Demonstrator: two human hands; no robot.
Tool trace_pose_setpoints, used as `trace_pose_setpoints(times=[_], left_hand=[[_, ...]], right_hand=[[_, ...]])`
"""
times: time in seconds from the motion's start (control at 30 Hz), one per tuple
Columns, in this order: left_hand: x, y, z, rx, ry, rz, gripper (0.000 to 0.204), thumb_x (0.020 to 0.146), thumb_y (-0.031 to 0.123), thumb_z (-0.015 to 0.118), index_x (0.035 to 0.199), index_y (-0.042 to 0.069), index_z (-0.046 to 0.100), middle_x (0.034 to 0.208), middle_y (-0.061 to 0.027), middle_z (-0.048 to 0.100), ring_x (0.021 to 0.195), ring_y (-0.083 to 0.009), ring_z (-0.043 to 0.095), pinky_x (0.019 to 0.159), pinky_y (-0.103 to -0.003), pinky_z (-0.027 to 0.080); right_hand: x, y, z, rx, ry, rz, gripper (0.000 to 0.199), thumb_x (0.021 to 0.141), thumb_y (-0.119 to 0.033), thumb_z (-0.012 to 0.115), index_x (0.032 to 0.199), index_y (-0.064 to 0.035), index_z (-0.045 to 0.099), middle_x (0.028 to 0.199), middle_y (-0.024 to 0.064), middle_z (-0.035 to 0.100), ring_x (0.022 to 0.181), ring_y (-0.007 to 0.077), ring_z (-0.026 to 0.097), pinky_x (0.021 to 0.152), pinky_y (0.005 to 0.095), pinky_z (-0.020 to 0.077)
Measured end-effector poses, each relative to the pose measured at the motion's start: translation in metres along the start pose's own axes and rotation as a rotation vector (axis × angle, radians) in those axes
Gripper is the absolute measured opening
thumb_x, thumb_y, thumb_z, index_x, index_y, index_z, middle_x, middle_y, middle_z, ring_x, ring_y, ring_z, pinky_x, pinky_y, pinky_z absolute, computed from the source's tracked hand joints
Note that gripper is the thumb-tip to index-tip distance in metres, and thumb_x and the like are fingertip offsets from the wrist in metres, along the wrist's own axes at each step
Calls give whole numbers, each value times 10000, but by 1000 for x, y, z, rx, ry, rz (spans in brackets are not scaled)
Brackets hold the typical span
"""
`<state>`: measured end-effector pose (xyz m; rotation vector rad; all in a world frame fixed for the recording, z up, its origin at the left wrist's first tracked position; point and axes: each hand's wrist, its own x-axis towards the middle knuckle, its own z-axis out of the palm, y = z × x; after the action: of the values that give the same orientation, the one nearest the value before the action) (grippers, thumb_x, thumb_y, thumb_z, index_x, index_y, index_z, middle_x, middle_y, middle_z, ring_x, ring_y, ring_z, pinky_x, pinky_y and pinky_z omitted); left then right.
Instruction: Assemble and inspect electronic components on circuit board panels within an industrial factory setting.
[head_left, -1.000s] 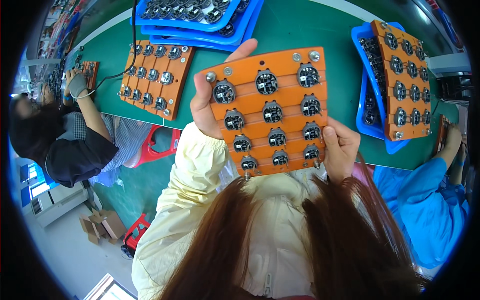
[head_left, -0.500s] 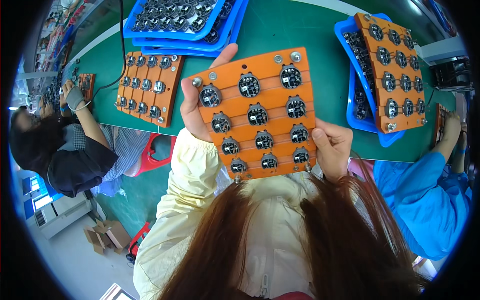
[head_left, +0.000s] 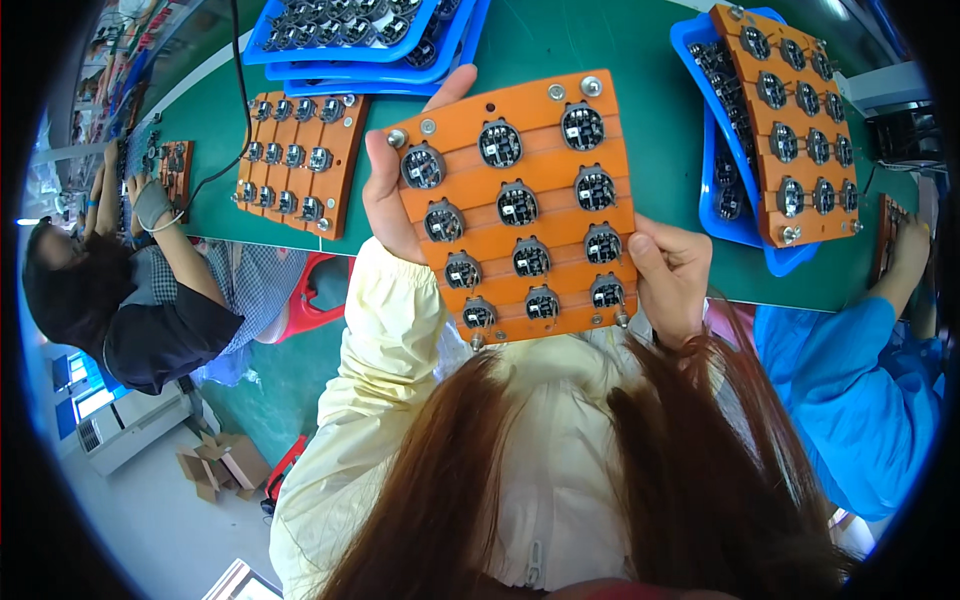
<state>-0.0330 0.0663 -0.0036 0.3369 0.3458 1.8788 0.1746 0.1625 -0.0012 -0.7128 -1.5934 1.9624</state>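
Note:
An orange fixture board (head_left: 555, 232) is held up in front of me, its face tilted toward me. Rows of small round black parts with circuit boards (head_left: 517, 204) sit in its recesses, and metal pins stand at its corners. My left hand (head_left: 398, 205) grips the left edge, thumb along the side and fingertips showing behind the top edge. On the right edge, lower down, my right hand (head_left: 672, 278) pinches the board between thumb and fingers. The fingers behind the board are mostly hidden.
On the green table (head_left: 570, 45) another loaded orange board (head_left: 300, 165) lies at the left, near stacked blue trays (head_left: 345, 75) of round parts. At right, an orange board (head_left: 790, 125) leans on blue trays (head_left: 722, 225). Co-workers sit on both sides; a black cable (head_left: 237, 100) hangs at left.
My view has shifted slightly, so the table and trays sit a little higher in the picture. Both hands still hold the orange board, almost unmoved. The left co-worker's hands have shifted.

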Motion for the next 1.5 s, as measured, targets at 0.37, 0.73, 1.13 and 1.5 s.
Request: trace_pose_setpoints(times=[0.37, 0.73, 1.13, 1.5], left_hand=[[3, 1, -5, 6, -15, -36, 706, 865, 506, 383, 1363, 48, 180, 1328, -186, 347, 1196, -345, 378, 959, -497, 341], [2, 0, -5, -2, 6, -47, 710, 859, 518, 383, 1368, 69, 174, 1355, -184, 301, 1230, -358, 318, 975, -527, 302], [2, -2, -2, 38, 22, -54, 682, 869, 542, 326, 1360, 81, 214, 1336, -141, 353, 1202, -333, 374, 957, -508, 345], [2, 0, -4, 34, 9, -59, 657, 882, 525, 306, 1351, 71, 232, 1327, -149, 362, 1192, -336, 386, 945, -507, 361]], right_hand=[[0, 4, -3, 81, -25, -6, 310, 890, -80, 449, 1110, 132, 500, 1015, 140, 596, 872, 133, 558, 768, 234, 433], [0, 0, -2, 38, -25, -23, 320, 900, -139, 460, 1077, 117, 533, 957, 109, 612, 816, 110, 556, 722, 222, 440], [1, 2, -4, 115, -70, -28, 288, 891, -66, 465, 1122, 98, 509, 966, 93, 612, 834, 88, 551, 724, 209, 455], [1, 0, 1, 47, -38, -28, 325, 905, -143, 445, 1107, 100, 520, 935, 104, 621, 794, 95, 569, 682, 205, 461]])
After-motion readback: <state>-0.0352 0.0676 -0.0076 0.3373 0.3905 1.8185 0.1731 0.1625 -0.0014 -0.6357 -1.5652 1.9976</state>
